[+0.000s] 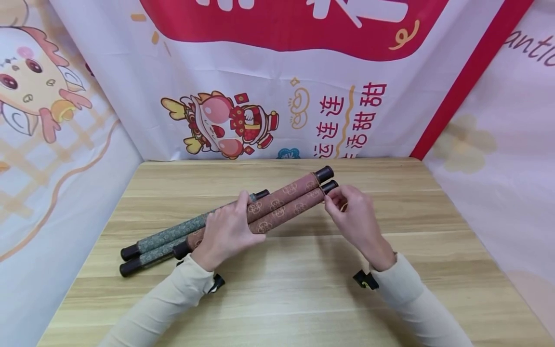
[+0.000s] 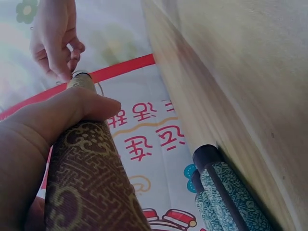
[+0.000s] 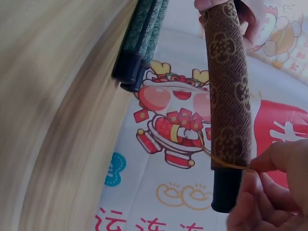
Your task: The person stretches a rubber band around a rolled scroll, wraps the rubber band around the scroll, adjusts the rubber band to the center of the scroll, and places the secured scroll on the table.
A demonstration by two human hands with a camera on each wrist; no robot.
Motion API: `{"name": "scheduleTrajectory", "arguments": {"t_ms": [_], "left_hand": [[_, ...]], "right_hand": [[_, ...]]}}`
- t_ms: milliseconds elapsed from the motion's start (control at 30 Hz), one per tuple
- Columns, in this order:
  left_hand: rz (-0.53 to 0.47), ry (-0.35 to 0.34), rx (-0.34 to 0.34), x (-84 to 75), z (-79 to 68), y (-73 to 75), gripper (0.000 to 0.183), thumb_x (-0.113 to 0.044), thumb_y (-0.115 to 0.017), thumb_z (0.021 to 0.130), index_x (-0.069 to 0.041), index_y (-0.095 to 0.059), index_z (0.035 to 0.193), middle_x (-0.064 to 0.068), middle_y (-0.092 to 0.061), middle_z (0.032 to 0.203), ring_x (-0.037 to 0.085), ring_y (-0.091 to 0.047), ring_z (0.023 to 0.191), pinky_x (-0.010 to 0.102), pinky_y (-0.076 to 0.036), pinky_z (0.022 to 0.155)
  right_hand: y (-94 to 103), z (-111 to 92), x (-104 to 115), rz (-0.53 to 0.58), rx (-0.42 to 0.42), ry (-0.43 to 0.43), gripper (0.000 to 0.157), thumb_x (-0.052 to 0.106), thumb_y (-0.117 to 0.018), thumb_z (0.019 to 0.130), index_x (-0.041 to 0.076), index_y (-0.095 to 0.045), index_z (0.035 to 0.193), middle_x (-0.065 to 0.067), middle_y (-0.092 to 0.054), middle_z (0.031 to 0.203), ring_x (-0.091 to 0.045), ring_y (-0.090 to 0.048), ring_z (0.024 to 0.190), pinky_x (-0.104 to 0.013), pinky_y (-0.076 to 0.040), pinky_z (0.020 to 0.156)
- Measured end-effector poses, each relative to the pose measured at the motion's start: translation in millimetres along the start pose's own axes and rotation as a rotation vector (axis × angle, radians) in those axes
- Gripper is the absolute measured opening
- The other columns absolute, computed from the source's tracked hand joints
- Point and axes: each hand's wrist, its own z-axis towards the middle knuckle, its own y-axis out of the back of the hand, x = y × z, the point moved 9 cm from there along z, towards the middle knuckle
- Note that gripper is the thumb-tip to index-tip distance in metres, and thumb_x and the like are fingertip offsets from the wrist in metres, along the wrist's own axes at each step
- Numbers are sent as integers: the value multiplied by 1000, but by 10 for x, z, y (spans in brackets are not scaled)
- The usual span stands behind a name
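My left hand [image 1: 229, 232] grips a brown scroll [image 1: 289, 191] around its middle. The scroll is rolled up from both ends into two parallel rolls, with gold flower patterns and dark end knobs. It is raised over the table at a slant, its right end farther away. At that right end, the thumb and forefinger of my right hand [image 1: 354, 217] pinch a thin yellow cord [image 3: 224, 164], which crosses the scroll just above the knob in the right wrist view. A green patterned scroll [image 1: 173, 232], also double-rolled with dark knobs, lies to the left, partly covered by the brown one.
The light wood table [image 1: 299, 299] ends at a printed white backdrop [image 1: 143, 96] with a red border and cartoon figures. Printed sheets [image 1: 490, 144] also flank the table on either side. Black straps [image 1: 366, 279] sit at both wrists.
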Motion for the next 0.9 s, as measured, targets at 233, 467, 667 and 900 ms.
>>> {"name": "scheduleTrajectory", "arguments": {"t_ms": [233,467,667,900], "left_hand": [[3,-14,40,-26,-7,-55,84,-52,-98,59,-13,-51,116,-4,-51,59,17,-48,50,32,-33,43],[48,-80,67,-91,-56,-121,78,-48,-98,59,-14,-49,110,-5,-52,61,17,-47,48,32,-32,41],[67,-90,66,-103,-63,-138,78,-49,-97,59,-15,-50,112,-6,-55,63,17,-49,48,32,-33,40],[46,-87,139,-104,-79,-252,78,-51,-96,59,-15,-48,109,-6,-57,67,18,-52,52,34,-33,41]], "right_hand": [[-106,-24,42,41,55,-7,6,6,-72,94,7,-72,88,-3,-70,77,-11,-61,67,-20,-52,61],[-104,30,12,30,70,-49,6,5,-69,94,4,-72,89,-6,-68,76,-13,-58,65,-21,-49,57],[-210,5,-58,-78,190,-117,12,15,-73,94,8,-70,85,-3,-65,74,-13,-55,62,-23,-45,55],[-253,-23,-27,-35,236,-106,9,13,-69,97,10,-67,89,-3,-64,80,-14,-56,68,-24,-47,57]]}}
